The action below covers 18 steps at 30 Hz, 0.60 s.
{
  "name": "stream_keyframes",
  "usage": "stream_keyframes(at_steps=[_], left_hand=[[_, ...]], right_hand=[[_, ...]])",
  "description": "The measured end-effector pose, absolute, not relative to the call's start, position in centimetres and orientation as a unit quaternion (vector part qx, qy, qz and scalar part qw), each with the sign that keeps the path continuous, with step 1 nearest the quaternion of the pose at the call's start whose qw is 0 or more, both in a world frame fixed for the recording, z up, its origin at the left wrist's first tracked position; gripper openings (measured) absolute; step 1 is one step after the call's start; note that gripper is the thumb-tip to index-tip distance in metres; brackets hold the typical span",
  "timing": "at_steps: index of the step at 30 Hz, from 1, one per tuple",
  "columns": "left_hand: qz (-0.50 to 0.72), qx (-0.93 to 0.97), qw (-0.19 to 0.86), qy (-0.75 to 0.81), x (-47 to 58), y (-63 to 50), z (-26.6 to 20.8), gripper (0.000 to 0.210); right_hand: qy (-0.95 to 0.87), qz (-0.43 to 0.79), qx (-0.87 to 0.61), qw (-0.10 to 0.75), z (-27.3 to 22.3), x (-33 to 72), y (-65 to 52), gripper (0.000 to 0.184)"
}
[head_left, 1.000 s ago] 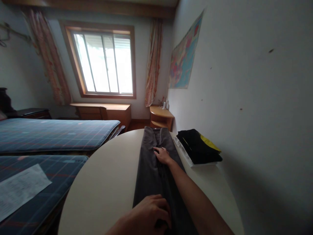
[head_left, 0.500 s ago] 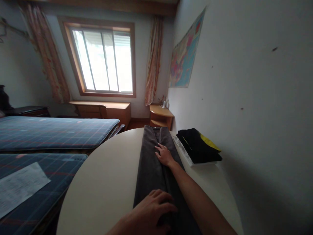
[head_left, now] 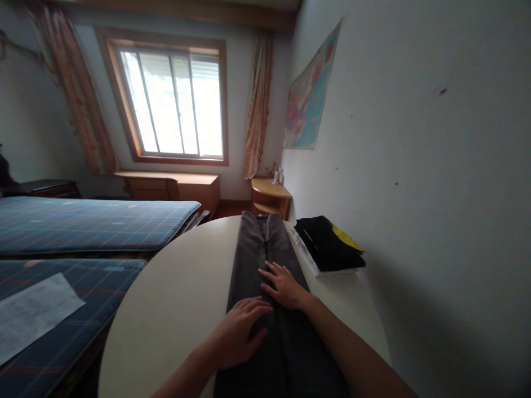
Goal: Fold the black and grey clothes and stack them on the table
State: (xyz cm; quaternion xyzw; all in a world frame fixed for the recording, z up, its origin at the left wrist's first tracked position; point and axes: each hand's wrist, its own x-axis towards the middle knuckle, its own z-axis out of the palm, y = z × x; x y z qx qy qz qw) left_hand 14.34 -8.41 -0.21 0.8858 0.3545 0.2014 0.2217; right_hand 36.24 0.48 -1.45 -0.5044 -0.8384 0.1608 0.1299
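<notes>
A dark grey garment (head_left: 257,249), folded into a long strip, runs from the far edge of a round cream table (head_left: 174,298) toward me. Its far end has a V-shaped opening with a small pale tag; its near end runs out of view. My left hand (head_left: 244,326) rests palm down on the left part of the cloth, fingers stretched out. Just beyond it and to the right, my right hand (head_left: 284,284) lies flat on the garment near the middle seam, fingers spread. Neither hand holds anything.
Right of the garment, black and yellow folded clothing (head_left: 327,243) sits on a white flat item (head_left: 336,272). A white wall (head_left: 435,249) borders the right side. Plaid mattresses (head_left: 103,221) stand to the left, one with a paper sheet (head_left: 37,312). A corner shelf (head_left: 269,190) is beyond.
My right hand has slid back toward me along the garment. My left hand has moved forward and left, its fingers now flatter on the cloth. The view has shifted slightly.
</notes>
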Motion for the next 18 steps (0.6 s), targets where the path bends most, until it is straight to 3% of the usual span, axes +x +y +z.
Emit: stream_keyframes(at_steps=[4,10,15,18], left_hand=[[0.204,0.872,0.182,0.407,12.6,-6.7,-1.9,0.05],[0.228,0.848,0.152,0.453,10.1,-4.4,-4.0,0.042],[0.151,0.867,0.102,0.464,9.7,-4.3,-4.9,0.048],[0.109,0.87,0.079,0.475,10.0,-5.1,-4.6,0.052]], right_hand=[[-0.846,0.199,-0.481,0.117,-1.5,36.6,-3.3,0.069],[-0.865,0.187,-0.441,0.149,0.0,35.9,-8.7,0.054],[-0.905,0.244,-0.336,0.095,1.2,34.2,-13.5,0.074],[-0.903,0.25,-0.339,0.088,0.9,33.8,-14.9,0.077]])
